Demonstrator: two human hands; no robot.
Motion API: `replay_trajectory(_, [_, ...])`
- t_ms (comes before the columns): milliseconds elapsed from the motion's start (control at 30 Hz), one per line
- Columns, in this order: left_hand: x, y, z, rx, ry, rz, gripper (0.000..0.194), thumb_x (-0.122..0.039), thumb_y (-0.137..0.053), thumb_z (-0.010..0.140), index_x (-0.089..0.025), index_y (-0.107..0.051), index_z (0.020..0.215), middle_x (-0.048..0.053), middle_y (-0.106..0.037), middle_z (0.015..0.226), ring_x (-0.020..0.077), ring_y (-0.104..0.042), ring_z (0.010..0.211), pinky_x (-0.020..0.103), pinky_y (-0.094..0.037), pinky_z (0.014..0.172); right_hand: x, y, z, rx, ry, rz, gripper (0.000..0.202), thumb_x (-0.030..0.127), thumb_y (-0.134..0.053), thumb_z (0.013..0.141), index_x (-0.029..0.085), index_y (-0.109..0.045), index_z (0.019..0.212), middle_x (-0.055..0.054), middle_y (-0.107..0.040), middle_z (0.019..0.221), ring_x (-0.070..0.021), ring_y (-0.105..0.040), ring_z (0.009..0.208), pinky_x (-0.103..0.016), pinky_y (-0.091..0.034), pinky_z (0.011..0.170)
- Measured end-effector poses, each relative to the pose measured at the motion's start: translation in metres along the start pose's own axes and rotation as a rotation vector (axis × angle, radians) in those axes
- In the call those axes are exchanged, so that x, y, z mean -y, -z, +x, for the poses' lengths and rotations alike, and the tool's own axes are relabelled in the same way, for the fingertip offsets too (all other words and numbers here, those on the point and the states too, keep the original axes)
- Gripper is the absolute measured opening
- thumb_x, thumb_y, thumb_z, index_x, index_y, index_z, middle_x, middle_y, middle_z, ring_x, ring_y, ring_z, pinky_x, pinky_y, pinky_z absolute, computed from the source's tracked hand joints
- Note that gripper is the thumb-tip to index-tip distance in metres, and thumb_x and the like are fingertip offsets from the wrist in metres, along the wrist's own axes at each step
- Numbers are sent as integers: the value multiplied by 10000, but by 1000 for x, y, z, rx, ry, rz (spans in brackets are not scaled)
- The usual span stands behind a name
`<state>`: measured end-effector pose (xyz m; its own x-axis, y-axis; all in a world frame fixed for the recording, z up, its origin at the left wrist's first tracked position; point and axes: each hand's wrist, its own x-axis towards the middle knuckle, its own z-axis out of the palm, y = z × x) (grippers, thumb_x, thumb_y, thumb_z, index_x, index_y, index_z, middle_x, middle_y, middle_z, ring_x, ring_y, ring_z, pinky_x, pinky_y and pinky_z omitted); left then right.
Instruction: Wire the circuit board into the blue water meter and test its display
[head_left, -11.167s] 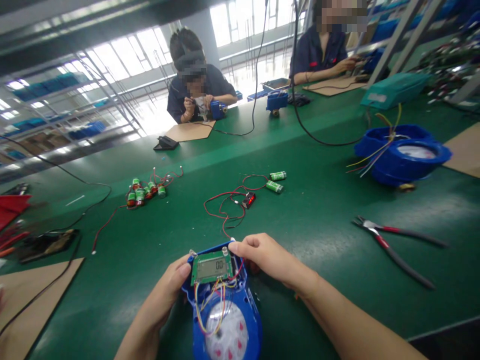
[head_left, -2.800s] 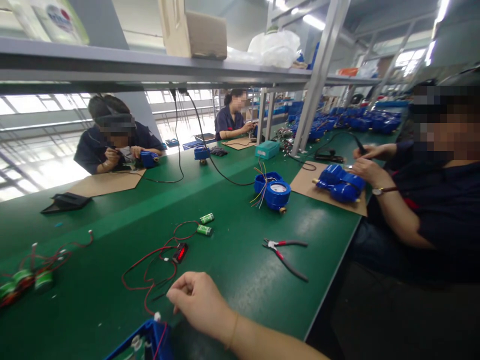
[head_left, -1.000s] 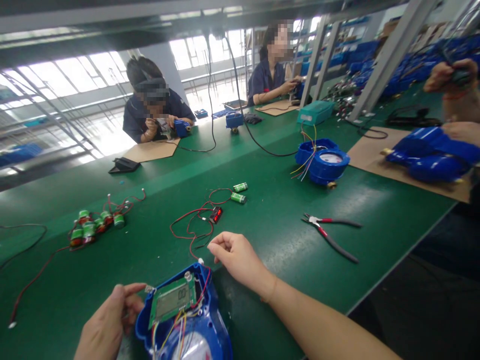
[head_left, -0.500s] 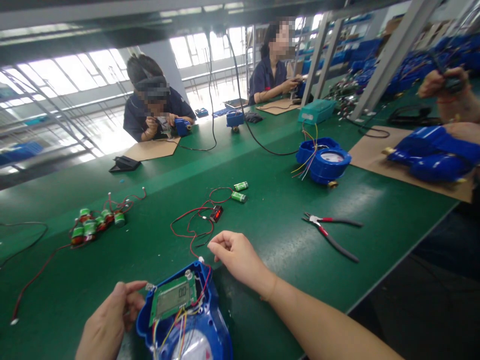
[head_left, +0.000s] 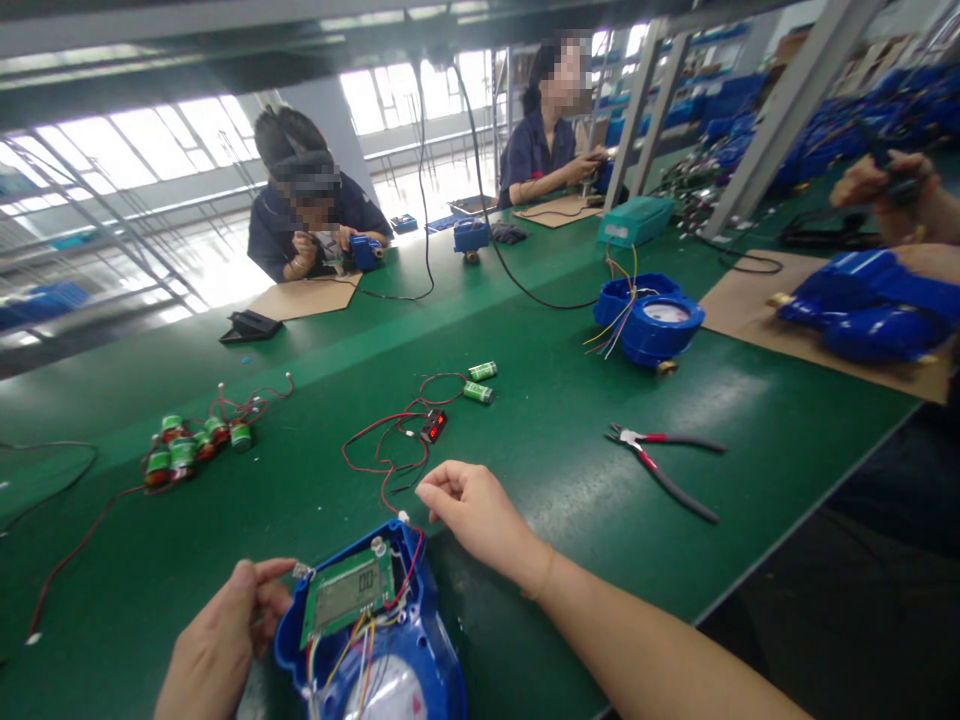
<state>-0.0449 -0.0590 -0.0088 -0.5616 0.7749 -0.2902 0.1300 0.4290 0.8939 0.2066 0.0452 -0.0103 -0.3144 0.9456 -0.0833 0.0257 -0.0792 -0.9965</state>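
In front of me lies an opened blue water meter (head_left: 444, 655), its green circuit board (head_left: 309, 628) and display (head_left: 346, 597) exposed. Coloured wires run from the board into the housing. My left hand (head_left: 217, 630) is beside its left edge, forefinger stretched to a small metallic piece (head_left: 301, 570) at the corner, the others loosely bent. My right hand (head_left: 480, 515) is above the table beyond the meter, fingertips pinched together; what they hold, if anything, is hidden. Near them a white connector (head_left: 403, 517) joins red and black leads from a small red-lit display module (head_left: 433, 426).
Two green batteries (head_left: 478, 392) lie behind the module. Pliers (head_left: 637, 440) rest to the right, wired batteries (head_left: 181, 455) to the left. Another blue meter (head_left: 652, 318) stands farther back. A co-worker's hand (head_left: 885, 190) is at right; two people sit across the table.
The view shifts very slightly. Both hands keep nearly the same place by the meter. Digits on the red-lit module look different.
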Motion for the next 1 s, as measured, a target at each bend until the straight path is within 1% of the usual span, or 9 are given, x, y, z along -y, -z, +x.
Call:
replay_trajectory(133, [-5, -3, -2, -8, 18, -14, 952, -933, -652, 488, -113, -684, 970, 57, -655, 733, 216, -571, 677, 245, -471, 532, 1, 1, 0, 1, 3, -7, 93, 139, -604, 852, 126, -664, 783, 3, -644, 629, -124, -588, 587, -224, -425, 576])
replay_trajectory(200, [-4, -3, -2, -14, 27, -14, 951, -930, -658, 481, -111, -686, 963, 71, -672, 766, 224, -585, 694, 251, -479, 539, 1, 1, 0, -1, 5, -6, 94, 138, -604, 853, 126, -663, 781, 3, -645, 630, -125, -592, 590, -225, -429, 579])
replay_trajectory(300, [-1, 0, -1, -17, 16, -2, 921, -927, -638, 522, -121, -685, 965, 64, -666, 746, 243, -607, 721, 256, -472, 519, 1, 1, -1, -3, 8, -7, 94, 142, -605, 853, 128, -664, 782, 4, -646, 631, -125, -592, 590, -226, -430, 581])
replay_trajectory(500, [5, 5, 5, 30, -24, 26, 860, -902, -608, 625, -137, -675, 1013, 62, -666, 741, 279, -642, 799, 246, -427, 461, -1, 0, -1, -5, 9, -6, 92, 148, -607, 849, 130, -665, 781, 3, -645, 633, -127, -596, 596, -228, -432, 583])
replay_trajectory(600, [8, 5, 7, 30, -21, 12, 850, -895, -610, 638, -141, -667, 1026, 55, -664, 737, 245, -620, 726, 236, -411, 451, -2, 0, 0, -3, 13, -5, 92, 150, -605, 848, 128, -667, 785, 2, -645, 633, -127, -594, 597, -229, -432, 583])
replay_trajectory(667, [9, 5, 8, 34, -10, 1, 842, -888, -618, 640, -143, -666, 1031, 45, -661, 732, 204, -568, 628, 235, -410, 449, -2, 0, 0, 0, 12, -6, 92, 154, -605, 848, 127, -668, 786, 2, -644, 632, -126, -590, 593, -229, -427, 576])
replay_trajectory(733, [10, 6, 8, 40, 0, -7, 849, -891, -620, 631, -141, -669, 1026, 43, -657, 726, 185, -526, 581, 238, -420, 455, -2, -1, 0, 0, 9, -4, 91, 158, -604, 849, 129, -667, 791, 1, -645, 634, -126, -589, 591, -228, -425, 572])
replay_trajectory(933, [2, 2, 2, 1, -2, -9, 902, -915, -644, 545, -120, -685, 971, 53, -639, 708, 214, -563, 645, 251, -485, 514, -2, 0, 0, -4, 20, -7, 87, 159, -606, 845, 135, -667, 788, 4, -648, 636, -127, -595, 595, -226, -434, 582])
replay_trajectory(1000, [0, -1, 0, -11, -5, 1, 896, -916, -638, 545, -122, -689, 959, 50, -638, 705, 212, -567, 647, 250, -492, 525, -2, 1, 0, -3, 19, -7, 90, 160, -606, 847, 134, -668, 787, 3, -649, 635, -126, -595, 595, -224, -433, 581])
